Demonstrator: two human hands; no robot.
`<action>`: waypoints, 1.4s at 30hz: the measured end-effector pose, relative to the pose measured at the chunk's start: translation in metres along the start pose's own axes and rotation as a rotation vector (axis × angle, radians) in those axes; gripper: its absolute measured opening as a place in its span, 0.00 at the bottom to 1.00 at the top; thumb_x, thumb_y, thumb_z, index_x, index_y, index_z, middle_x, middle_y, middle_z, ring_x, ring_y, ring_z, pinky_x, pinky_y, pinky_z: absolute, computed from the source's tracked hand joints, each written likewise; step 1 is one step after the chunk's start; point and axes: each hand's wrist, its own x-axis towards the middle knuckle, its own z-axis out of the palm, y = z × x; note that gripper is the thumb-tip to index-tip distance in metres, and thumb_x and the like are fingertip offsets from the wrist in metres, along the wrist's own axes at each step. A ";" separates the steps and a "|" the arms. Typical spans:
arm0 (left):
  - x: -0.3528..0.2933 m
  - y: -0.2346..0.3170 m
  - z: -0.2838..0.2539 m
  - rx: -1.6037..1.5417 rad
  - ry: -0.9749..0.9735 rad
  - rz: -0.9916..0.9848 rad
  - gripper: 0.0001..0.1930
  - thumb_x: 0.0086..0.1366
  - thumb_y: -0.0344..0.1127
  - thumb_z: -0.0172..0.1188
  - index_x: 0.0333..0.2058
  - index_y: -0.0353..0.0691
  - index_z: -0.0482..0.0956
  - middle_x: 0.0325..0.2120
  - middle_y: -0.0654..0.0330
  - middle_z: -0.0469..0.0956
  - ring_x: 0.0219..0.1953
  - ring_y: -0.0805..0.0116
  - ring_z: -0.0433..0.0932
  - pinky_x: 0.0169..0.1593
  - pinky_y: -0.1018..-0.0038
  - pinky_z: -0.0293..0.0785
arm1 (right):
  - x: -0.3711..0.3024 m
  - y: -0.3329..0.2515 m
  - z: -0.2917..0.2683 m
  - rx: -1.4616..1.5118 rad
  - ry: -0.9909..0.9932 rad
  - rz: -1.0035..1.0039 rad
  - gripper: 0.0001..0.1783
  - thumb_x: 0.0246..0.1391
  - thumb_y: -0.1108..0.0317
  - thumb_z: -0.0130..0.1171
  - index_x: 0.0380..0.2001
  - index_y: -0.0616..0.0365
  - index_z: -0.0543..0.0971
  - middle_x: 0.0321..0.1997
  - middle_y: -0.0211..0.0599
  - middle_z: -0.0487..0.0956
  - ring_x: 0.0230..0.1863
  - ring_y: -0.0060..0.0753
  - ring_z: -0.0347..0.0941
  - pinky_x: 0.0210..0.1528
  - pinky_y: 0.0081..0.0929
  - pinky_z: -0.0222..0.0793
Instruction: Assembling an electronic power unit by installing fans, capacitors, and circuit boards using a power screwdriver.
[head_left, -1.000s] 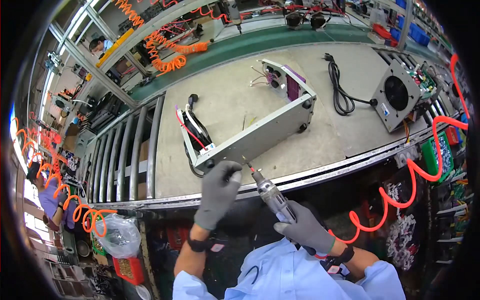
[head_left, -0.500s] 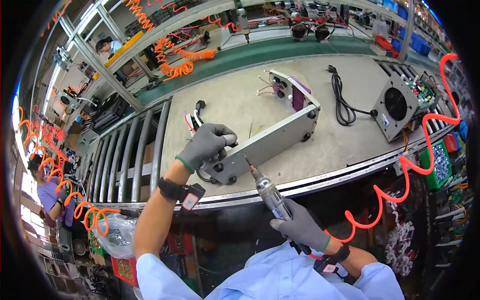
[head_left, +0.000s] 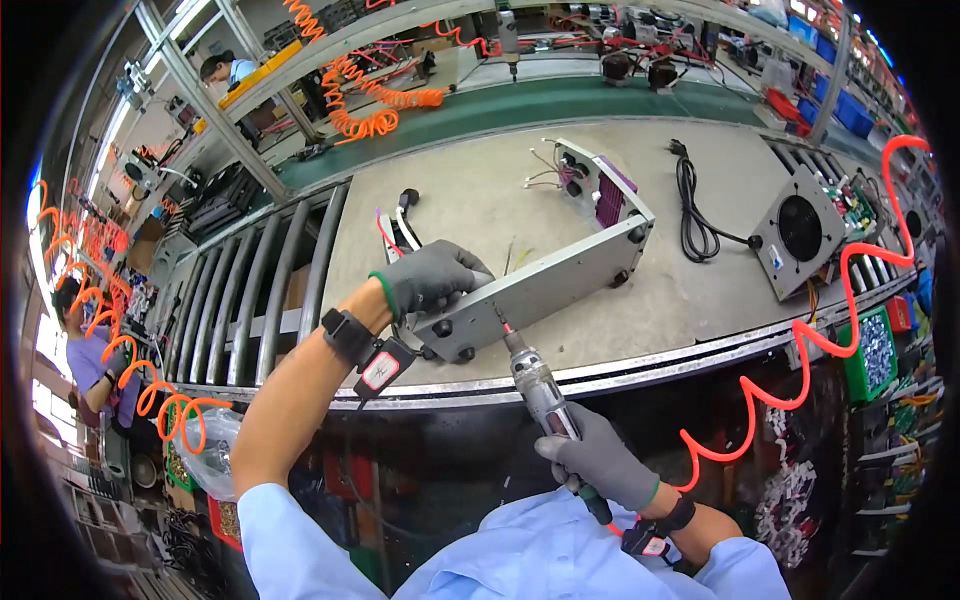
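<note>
Holding screwdriver [head_left: 540,388]: right hand [head_left: 603,462] | left hand [head_left: 432,277]: curled, grip unclear | frame [head_left: 560,280]: beside left, beyond right

Near the front left corner of the workbench [head_left: 690,310], the left hand [head_left: 432,277] covers part of the metal frame [head_left: 565,283] at its left end; what its fingertips touch cannot be made out. The right hand [head_left: 605,462] hides much of the power driver's [head_left: 543,390] grip. Whether the thin bit [head_left: 503,319] touches the frame is too small to tell. The lower edge cuts off the blue shirt [head_left: 530,555].
</note>
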 end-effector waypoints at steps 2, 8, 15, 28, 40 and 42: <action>0.002 -0.001 0.002 0.001 0.022 0.037 0.15 0.67 0.43 0.68 0.45 0.39 0.89 0.26 0.71 0.81 0.22 0.84 0.68 0.26 0.80 0.65 | 0.001 0.001 0.001 -0.012 0.012 -0.010 0.21 0.59 0.61 0.65 0.51 0.61 0.73 0.27 0.30 0.75 0.22 0.17 0.74 0.22 0.20 0.72; 0.005 -0.005 0.002 -0.014 0.001 0.031 0.16 0.66 0.44 0.68 0.45 0.39 0.89 0.24 0.70 0.80 0.21 0.82 0.68 0.25 0.79 0.64 | 0.006 0.007 0.001 0.088 -0.030 -0.016 0.19 0.61 0.59 0.64 0.46 0.59 0.73 0.27 0.31 0.75 0.20 0.18 0.72 0.21 0.21 0.70; 0.014 0.000 -0.002 0.094 -0.065 -0.061 0.13 0.67 0.43 0.65 0.41 0.39 0.88 0.19 0.70 0.74 0.19 0.81 0.67 0.22 0.77 0.60 | 0.007 0.008 0.008 0.156 -0.015 0.009 0.16 0.64 0.60 0.58 0.45 0.59 0.70 0.29 0.30 0.70 0.17 0.20 0.67 0.17 0.21 0.62; -0.003 0.006 0.023 0.484 0.516 0.471 0.15 0.68 0.41 0.65 0.45 0.35 0.85 0.28 0.57 0.83 0.27 0.65 0.80 0.33 0.70 0.76 | -0.008 0.019 -0.008 -0.021 0.094 -0.058 0.20 0.62 0.58 0.63 0.49 0.58 0.72 0.24 0.29 0.74 0.19 0.17 0.70 0.20 0.21 0.68; 0.036 -0.043 0.199 0.563 0.554 0.480 0.07 0.63 0.35 0.65 0.37 0.40 0.84 0.33 0.49 0.81 0.38 0.43 0.82 0.42 0.54 0.78 | -0.047 0.075 -0.058 0.003 0.340 0.029 0.23 0.59 0.60 0.66 0.52 0.60 0.72 0.31 0.30 0.74 0.22 0.19 0.72 0.21 0.23 0.70; 0.044 -0.048 0.205 0.538 0.602 0.523 0.07 0.64 0.34 0.64 0.39 0.39 0.84 0.34 0.48 0.81 0.36 0.46 0.83 0.41 0.55 0.79 | -0.050 0.077 -0.059 0.016 0.342 0.021 0.24 0.59 0.60 0.65 0.53 0.60 0.72 0.31 0.30 0.74 0.22 0.18 0.71 0.21 0.22 0.69</action>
